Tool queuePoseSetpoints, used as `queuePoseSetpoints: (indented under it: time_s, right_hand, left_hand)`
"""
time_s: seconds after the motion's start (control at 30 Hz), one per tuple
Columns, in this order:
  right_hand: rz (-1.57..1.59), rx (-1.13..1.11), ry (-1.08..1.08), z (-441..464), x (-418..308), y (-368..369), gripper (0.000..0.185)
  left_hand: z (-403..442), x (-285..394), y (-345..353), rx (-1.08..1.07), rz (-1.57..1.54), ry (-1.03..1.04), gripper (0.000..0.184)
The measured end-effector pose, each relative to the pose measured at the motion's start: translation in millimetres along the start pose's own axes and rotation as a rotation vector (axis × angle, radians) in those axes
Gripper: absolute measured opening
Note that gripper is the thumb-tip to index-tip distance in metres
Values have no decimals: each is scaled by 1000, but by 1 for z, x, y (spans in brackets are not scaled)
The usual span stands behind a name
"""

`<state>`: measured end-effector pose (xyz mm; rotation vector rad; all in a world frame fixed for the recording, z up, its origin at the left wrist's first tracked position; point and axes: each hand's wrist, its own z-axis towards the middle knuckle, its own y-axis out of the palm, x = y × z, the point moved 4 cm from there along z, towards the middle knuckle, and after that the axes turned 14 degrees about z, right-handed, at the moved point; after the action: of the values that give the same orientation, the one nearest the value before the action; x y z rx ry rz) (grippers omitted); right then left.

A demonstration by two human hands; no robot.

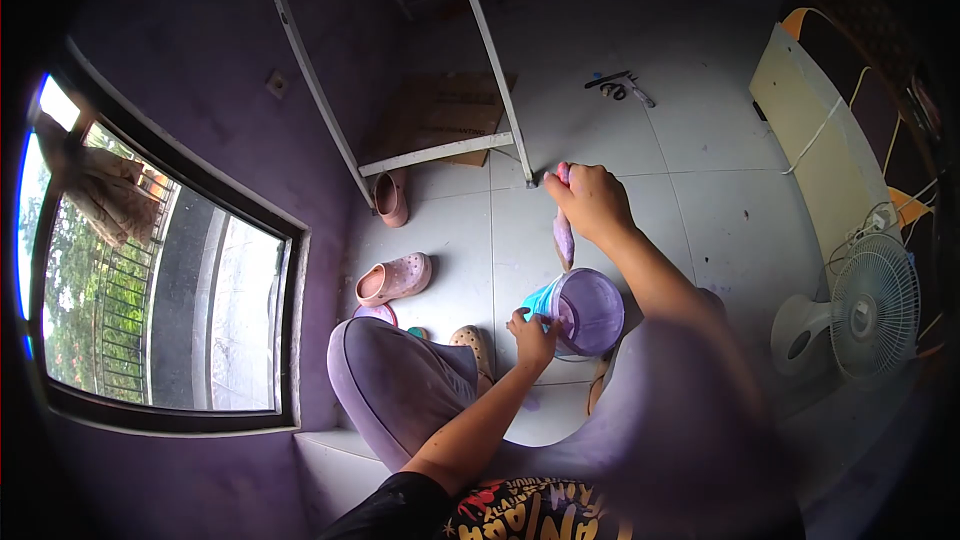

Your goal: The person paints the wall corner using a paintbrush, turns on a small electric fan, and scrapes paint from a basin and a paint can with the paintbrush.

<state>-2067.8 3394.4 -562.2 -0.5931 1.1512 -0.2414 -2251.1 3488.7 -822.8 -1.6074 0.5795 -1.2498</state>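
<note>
My right hand [592, 202] is closed around the pink handle of a paintbrush [564, 238]. The brush points down, smeared with light purple, its tip just above a small bucket [598, 298]. Purple paint coats the bucket's inside, and a blue label shows on its left side. My left hand [534, 336] grips the bucket at its near left edge; the thumb is partly hidden. The bucket sits between my knees, its mouth facing up toward me.
A white metal ladder [436, 153] stands ahead over a cardboard sheet [440, 110]. Pink clogs [396, 281] lie to the left. Scissors and small tools [622, 88] rest on the tiles. A fan [866, 308] stands at right, with a window [165, 270] at left.
</note>
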Motion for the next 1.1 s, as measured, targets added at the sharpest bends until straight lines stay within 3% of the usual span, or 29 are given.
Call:
queuePoseSetpoints:
  time_s: [0.1,0.2,0.33,0.43,0.5,0.57,0.63,0.77,0.83,0.93,1.03,1.1]
  right_hand:
    - [-8,6,8,1,0,-2,38]
    - [-15,3,34,1,0,-7,38]
    - [8,25,46,1,0,-13,38]
    - [103,98,52,5,10,-16,40]
    - [550,105,189,11,21,-25,40]
    - [968,122,317,12,22,-38,36]
    - [1232,145,452,10,11,-55,31]
    - [1592,171,349,3,-21,-70,20]
    - [1659,103,301,0,-29,-68,17]
    - [1599,30,184,-4,-45,-62,16]
    - [1279,-72,66,-12,-72,-51,15]
    - [1072,-243,-5,-22,-88,-32,12]
  left_hand:
    - [0,0,7,-9,-20,80,39]
    - [1,-5,14,-154,-168,56,39]
    - [16,-16,-1,-169,-190,-153,46]
    - [40,-14,-54,-211,-235,-214,42]
    - [61,-28,-77,-170,-365,-231,39]
    - [70,-7,-158,-160,-469,-220,36]
    - [77,7,-231,42,-490,-202,30]
    - [98,9,-342,421,-530,241,28]
    - [94,20,-385,485,-450,340,25]
    - [89,18,-406,620,-287,427,26]
    - [87,-10,-395,741,-230,401,24]
    - [93,-15,-382,667,-231,391,24]
